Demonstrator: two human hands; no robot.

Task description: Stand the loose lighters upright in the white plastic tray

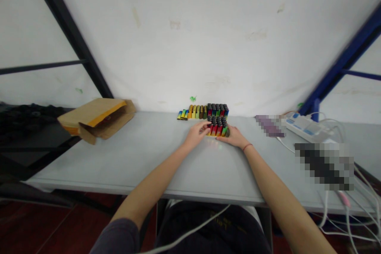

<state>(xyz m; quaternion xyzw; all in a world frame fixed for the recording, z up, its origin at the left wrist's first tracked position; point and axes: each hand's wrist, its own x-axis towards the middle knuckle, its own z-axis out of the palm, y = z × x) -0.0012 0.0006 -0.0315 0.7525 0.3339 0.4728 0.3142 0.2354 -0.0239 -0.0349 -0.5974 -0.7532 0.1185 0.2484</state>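
Fingers [204, 128] of both hands press narrowly against opposite sides of a block of upright disposable lighters [217, 127] at centre frame, the left hand [196, 135] and right hand [235, 136] touching it. Further rows of lighters [205, 112] stand just behind, on a grey table [143, 154]; a cardboard envelope [99, 119] lies upper left.

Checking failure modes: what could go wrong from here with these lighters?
The upright lighters between the left hand and right hand stand tightly packed, so an uneven squeeze could probably topple them. That block sits close to the back rows of lighters, so a push forward might knock those over too.
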